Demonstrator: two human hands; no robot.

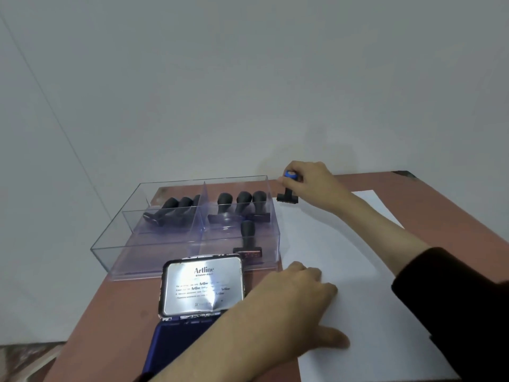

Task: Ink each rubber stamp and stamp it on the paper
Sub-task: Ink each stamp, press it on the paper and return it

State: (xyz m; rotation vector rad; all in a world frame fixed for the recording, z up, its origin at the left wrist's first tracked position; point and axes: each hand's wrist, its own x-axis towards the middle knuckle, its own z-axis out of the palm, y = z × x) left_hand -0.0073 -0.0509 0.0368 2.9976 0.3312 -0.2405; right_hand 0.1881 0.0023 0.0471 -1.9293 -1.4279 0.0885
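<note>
My right hand (314, 183) grips the blue-topped handle of a black rubber stamp (287, 195), held upright just above the far left corner of the white paper (358, 257). My left hand (297, 296) lies flat on the paper's near left edge, fingers spread, pressing it down. The stamp pad (176, 337) sits open at the near left, its blue ink surface partly hidden by my left forearm, with the silver Artline lid (202, 288) standing up behind it. Several black stamps (242, 205) lie in the clear plastic box (115, 241).
The clear box has two compartments and overhangs the reddish table's (115, 312) left edge. One stamp (248, 238) lies near the box's front right wall. A white wall rises directly behind the table. The table's far right corner (405, 175) is visible.
</note>
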